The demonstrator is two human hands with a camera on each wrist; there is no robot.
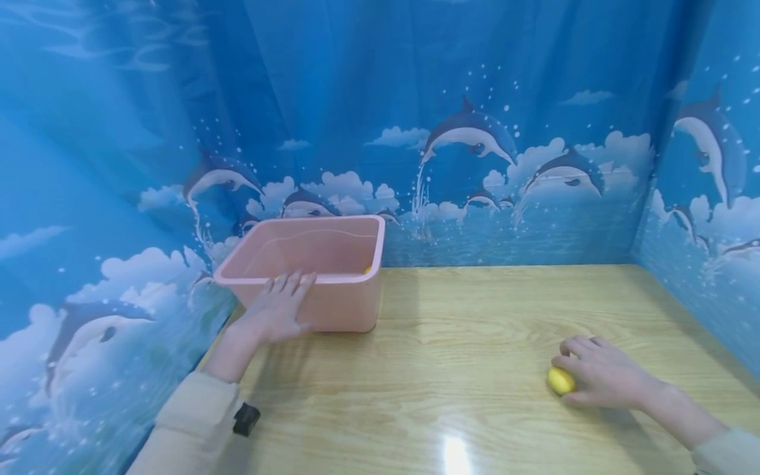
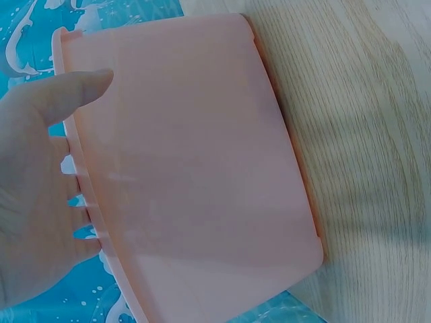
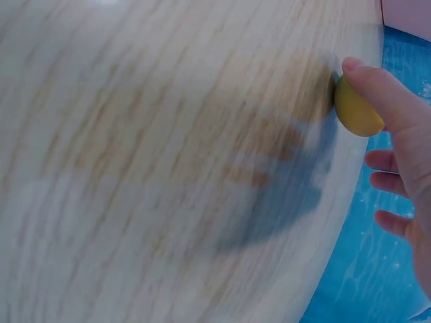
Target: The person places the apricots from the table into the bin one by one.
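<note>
In the head view my right hand holds a small, smooth yellow lemon between thumb and fingers, low over the right side of the table. The right wrist view shows the thumb laid along the lemon, the other fingers loosely bent behind it. My left hand is at the near rim of a pink plastic bin, fingers spread and fairly straight over the edge. From the left wrist, its thumb extends along the outside of the wall while the fingers lie beyond the rim.
Inside the bin, a bit of yellow shows near its right wall. The bin stands at the back left of the wood-grain table. Blue dolphin-print curtains hang behind and on both sides. A small black piece sits by the left sleeve.
</note>
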